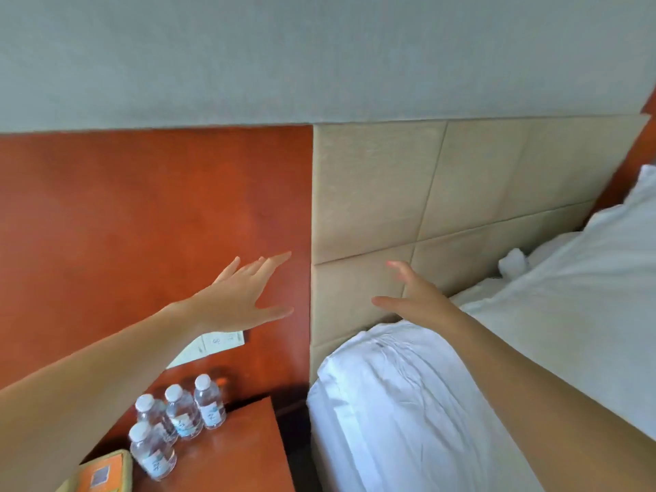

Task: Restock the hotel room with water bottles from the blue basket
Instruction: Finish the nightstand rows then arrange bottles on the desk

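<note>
Several small clear water bottles (179, 417) with white caps stand upright in a cluster on the wooden nightstand (245, 452) at the lower left. My left hand (241, 296) is raised well above them, fingers straight and spread, holding nothing, in front of the red-brown wall panel. My right hand (415, 296) is also raised with its fingers spread, empty, in front of the beige padded headboard. The blue basket is not in view.
A bed with white sheets (408, 403) and a pillow (585, 296) fills the right side beside the nightstand. The beige headboard (461, 190) stands behind it. A switch plate (216, 344) sits on the wood panel (124, 225). An orange-and-green object (101, 474) lies at the nightstand's front left.
</note>
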Motion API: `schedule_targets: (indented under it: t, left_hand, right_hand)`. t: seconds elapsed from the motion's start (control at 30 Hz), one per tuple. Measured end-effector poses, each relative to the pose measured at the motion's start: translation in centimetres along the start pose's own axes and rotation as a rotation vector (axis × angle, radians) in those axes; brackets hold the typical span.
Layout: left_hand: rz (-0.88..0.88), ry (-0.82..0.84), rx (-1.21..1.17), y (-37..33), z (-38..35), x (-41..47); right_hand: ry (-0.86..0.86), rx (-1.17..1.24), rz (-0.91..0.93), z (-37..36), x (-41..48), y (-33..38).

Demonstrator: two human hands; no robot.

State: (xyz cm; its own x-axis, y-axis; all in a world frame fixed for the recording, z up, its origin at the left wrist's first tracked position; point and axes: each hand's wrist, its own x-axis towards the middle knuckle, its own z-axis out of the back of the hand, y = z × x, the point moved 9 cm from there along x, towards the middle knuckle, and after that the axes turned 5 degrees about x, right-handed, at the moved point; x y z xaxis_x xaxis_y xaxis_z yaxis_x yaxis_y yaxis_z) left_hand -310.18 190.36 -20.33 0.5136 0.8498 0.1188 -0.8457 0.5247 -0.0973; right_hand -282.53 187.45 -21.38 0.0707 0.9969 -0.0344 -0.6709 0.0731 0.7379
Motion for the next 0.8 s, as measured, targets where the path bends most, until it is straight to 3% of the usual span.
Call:
schedule_targets:
  t: [0.17, 0.37, 0.53, 0.8]
  left_hand:
    - [-0.177, 0.051, 0.062, -7.2, 4.2, 2.8]
    - [-0.301, 0.139, 0.009, -17.8, 8.2, 1.9]
    - [-0.500, 0.251, -0.010, -28.7, 9.1, -3.5]
    - [-0.885, 0.353, -0.032, -47.4, 9.5, -15.4]
  right_hand:
    - [-0.085, -0.148, -0.071, 9.7, -7.6, -1.0]
    - [-0.290, -0.535, -0.217, 18.6, -21.1, -0.6]
    - [-0.407, -0.484, -0.398, 21.6, -36.4, -1.3]
    - [-0.498, -0.499, -0.859, 22.3, -63.2, -2.7]
